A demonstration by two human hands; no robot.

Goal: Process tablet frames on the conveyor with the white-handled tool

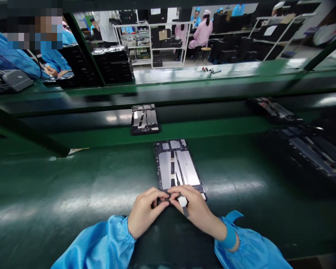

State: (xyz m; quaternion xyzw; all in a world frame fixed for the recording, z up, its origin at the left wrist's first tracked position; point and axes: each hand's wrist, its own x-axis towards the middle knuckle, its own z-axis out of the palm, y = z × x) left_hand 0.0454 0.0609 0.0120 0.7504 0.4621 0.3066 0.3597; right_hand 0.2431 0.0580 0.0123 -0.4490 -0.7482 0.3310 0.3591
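An opened tablet lies in front of me on the green bench, its silver inside and dark ribbon cables showing. My left hand is closed at its near edge, thumb and fingertips pinched together on something too small to make out. Right beside it, my right hand is also closed, its thumb and index fingertip almost touching the left fingertips. Dark tweezers with a white piece around them are tucked in the right hand, their pointed tip lying over the tablet. The fingers hide the tablet's near edge.
Another opened tablet lies farther back on a dark strip. At the right are more device parts, blurred. Black stacked trays stand at the back left, near a co-worker's blue sleeve. A green post rises at the left.
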